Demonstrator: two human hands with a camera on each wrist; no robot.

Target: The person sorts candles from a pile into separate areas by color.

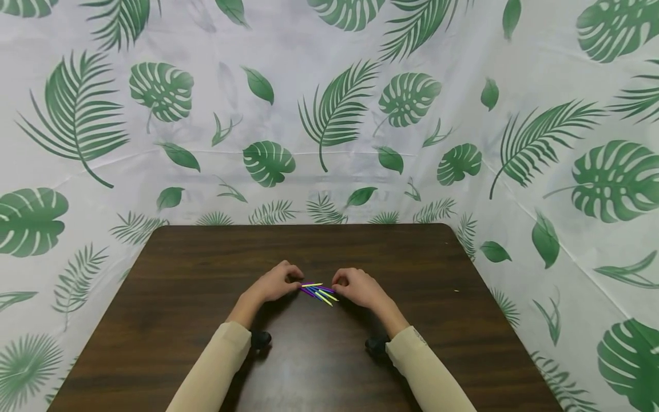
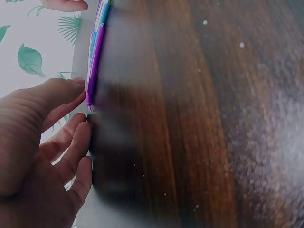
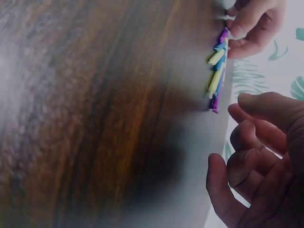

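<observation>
A small pile of slim, pen-like sticks (image 1: pixel 316 290) in purple, blue and yellow lies on the table between my hands. My left hand (image 1: pixel 278 281) is at the pile's left end, thumb and index finger right beside the sticks. In the left wrist view a purple stick (image 2: pixel 97 61) lies along the table, its near end by the left thumb tip. My right hand (image 1: pixel 358 287) is at the pile's right end, fingers loosely bent. The right wrist view shows its thumb (image 3: pixel 259 102) and fingers spread apart, with nothing between them, just short of a purple end (image 3: pixel 214 103).
The dark wood-grain table (image 1: pixel 206 246) has its far edge against a white curtain (image 1: pixel 216 114) printed with green leaves, which continues down both sides. A black wrist camera (image 1: pixel 261 340) sits under the left cuff and another black camera (image 1: pixel 376 345) under the right.
</observation>
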